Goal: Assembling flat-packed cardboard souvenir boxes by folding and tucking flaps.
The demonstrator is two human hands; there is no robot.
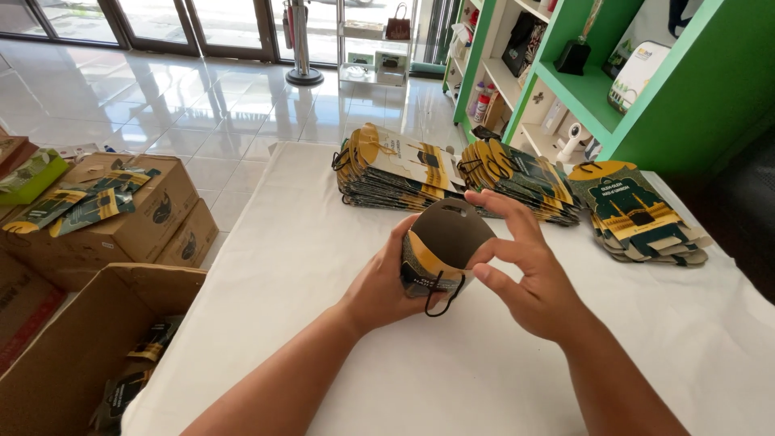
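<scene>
Above a white-covered table [266, 266], a person's left hand [379, 287] is gripping a half-folded card gift bag [440, 250] steady while the right hand [529, 274], fingers loosely spread, is shaping its rim, flat stacks [387, 173] waiting behind.

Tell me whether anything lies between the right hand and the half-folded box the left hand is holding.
Nothing visible does. The left hand grips the half-folded box from its left side above the white table, and the right hand is right beside it, fingers at the box's rim. The stacks of flat boxes lie farther back.
</scene>
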